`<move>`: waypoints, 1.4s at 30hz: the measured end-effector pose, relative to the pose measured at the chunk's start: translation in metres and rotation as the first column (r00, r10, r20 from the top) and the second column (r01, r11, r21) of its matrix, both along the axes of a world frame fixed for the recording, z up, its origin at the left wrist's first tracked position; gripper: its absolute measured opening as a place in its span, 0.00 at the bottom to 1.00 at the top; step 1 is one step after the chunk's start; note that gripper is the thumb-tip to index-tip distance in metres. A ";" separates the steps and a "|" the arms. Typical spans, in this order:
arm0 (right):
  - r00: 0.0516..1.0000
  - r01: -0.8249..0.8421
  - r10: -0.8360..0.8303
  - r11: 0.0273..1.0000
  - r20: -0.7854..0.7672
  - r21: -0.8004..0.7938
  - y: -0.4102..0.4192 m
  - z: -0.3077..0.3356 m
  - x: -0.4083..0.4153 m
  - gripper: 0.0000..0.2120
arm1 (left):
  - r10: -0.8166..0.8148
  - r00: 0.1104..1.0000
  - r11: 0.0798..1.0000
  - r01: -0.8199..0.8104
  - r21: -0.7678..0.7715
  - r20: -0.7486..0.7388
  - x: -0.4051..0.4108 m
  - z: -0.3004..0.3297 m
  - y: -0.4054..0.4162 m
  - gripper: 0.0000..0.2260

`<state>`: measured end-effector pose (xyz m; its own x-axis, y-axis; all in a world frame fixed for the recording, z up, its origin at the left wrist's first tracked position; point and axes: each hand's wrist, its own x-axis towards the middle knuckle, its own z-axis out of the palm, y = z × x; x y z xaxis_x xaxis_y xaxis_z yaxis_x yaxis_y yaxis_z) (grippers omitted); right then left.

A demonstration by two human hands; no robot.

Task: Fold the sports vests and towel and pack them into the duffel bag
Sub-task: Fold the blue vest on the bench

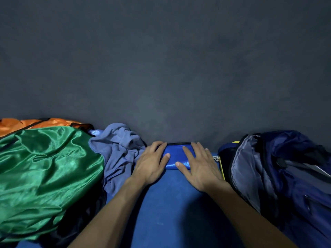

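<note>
A folded shiny blue vest (pixel 176 156) lies at the far edge of the blue surface (pixel 170 203). My left hand (pixel 152 163) rests on its left end, and my right hand (pixel 198 165) lies flat on its right part, fingers straight. A crumpled grey-blue towel (pixel 120 151) sits just left of my left hand. Further left is a loose green satin vest (pixel 46 176), with an orange vest (pixel 39 123) behind it. The dark navy duffel bag (pixel 279 178) stands open at the right, its grey lining showing.
A dark grey wall (pixel 164 59) rises directly behind the surface. Something black lies under the green vest at the lower left (pixel 77 224). A yellow-edged item (pixel 222 167) shows at the bag's left side.
</note>
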<state>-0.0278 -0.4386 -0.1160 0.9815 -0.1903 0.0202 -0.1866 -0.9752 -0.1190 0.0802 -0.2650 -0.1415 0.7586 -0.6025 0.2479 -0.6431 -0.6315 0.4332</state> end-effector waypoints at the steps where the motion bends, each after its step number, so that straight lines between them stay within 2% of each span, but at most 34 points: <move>1: 1.000 0.001 -0.001 1.000 -0.010 0.008 0.001 0.001 0.000 0.50 | -0.004 1.000 1.000 0.004 0.003 0.008 0.000 0.001 0.001 0.25; 4: 0.999 0.034 -0.034 0.999 -0.004 -0.021 0.005 0.005 0.000 0.49 | 0.045 0.998 0.998 -0.047 0.043 0.047 -0.003 0.004 -0.001 0.23; 8: 0.998 0.056 -0.055 0.995 0.020 -0.083 0.004 0.001 0.006 0.45 | 0.211 0.973 0.975 -0.216 0.053 0.098 -0.012 0.007 -0.008 0.19; 10: 0.995 -0.036 0.044 0.994 0.085 -0.100 0.004 -0.009 0.008 0.40 | 0.202 0.976 0.977 -0.207 0.055 0.082 -0.011 0.007 -0.008 0.18; 12: 0.992 -0.110 0.114 0.990 0.049 -0.086 0.004 -0.013 0.008 0.42 | 0.180 0.981 0.981 -0.184 0.056 0.069 -0.008 0.008 -0.006 0.19; 15: 0.997 -0.075 0.075 0.997 0.029 -0.008 0.002 -0.010 0.007 0.47 | 0.183 0.981 0.978 -0.189 0.091 0.069 -0.006 0.007 -0.002 0.22; 19: 0.999 -0.024 0.023 0.999 0.041 0.021 0.010 -0.001 0.009 0.52 | 0.172 0.984 0.979 -0.177 0.103 0.052 -0.006 0.005 -0.001 0.23; 23: 0.999 0.010 -0.010 1.000 0.042 -0.013 0.009 -0.004 0.011 0.51 | 0.193 0.975 0.969 -0.206 0.134 0.105 -0.006 0.008 0.000 0.23; 28: 0.999 0.031 -0.030 0.999 -0.013 0.027 0.007 -0.015 0.006 0.48 | 0.221 0.958 0.960 -0.247 0.132 0.184 -0.008 0.001 0.002 0.23; 30: 0.999 0.034 -0.034 0.999 0.001 -0.004 0.009 -0.017 0.004 0.50 | 0.177 0.958 0.974 -0.202 0.097 0.224 -0.008 0.004 0.001 0.23; 31: 1.000 0.031 -0.031 0.999 0.005 -0.019 0.009 -0.018 0.003 0.51 | 0.099 0.966 0.986 -0.128 0.108 0.238 -0.010 0.004 0.000 0.23; 33: 1.000 0.021 -0.020 0.999 0.009 -0.032 0.009 -0.019 0.001 0.50 | -0.065 0.975 0.970 0.013 0.241 0.210 -0.017 0.005 0.000 0.29; 34: 1.000 0.017 -0.017 0.999 0.004 -0.037 0.009 -0.019 0.000 0.50 | -0.083 0.982 0.950 0.027 0.311 0.167 -0.021 0.005 0.001 0.33; 38: 0.999 0.031 -0.032 0.999 -0.015 -0.041 0.012 -0.017 -0.005 0.52 | 0.046 0.997 0.926 -0.065 0.372 0.058 -0.020 0.008 0.009 0.30; 40: 0.998 0.053 -0.055 0.997 -0.031 -0.047 0.014 -0.016 -0.010 0.53 | 0.054 0.997 0.920 -0.068 0.387 0.047 -0.023 0.016 0.015 0.29; 42: 0.997 0.069 -0.070 0.997 -0.028 -0.029 0.019 -0.009 -0.014 0.51 | 0.008 0.998 0.938 -0.029 0.344 0.061 -0.032 0.025 0.023 0.27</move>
